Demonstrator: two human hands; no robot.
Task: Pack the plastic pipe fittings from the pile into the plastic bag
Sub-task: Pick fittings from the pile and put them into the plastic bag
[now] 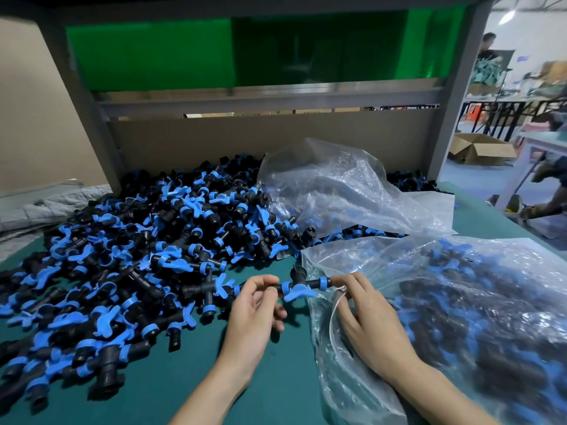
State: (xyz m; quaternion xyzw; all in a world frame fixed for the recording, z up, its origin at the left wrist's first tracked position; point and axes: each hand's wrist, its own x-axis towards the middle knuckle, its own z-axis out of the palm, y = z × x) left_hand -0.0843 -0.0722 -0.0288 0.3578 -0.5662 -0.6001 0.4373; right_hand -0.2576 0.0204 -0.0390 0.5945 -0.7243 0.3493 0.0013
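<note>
- The fitting [302, 288] lies left-to-right, each end pinched in a grip: left hand [257, 305], right hand [368, 314].
- The plastic bag [460, 302] opens just right of it, nearer the right hand.

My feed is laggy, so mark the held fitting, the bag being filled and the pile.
held fitting [299, 294]: head view, blue wing handle.
bag being filled [460, 302]: head view, top film over packed fittings.
pile [159, 240]: head view, centre of heap.

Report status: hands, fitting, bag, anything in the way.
Left hand and right hand each pinch an end of one fitting. Fitting at mouth of plastic bag, not yet in. Pile large, on the left. Nothing blocking.
</note>
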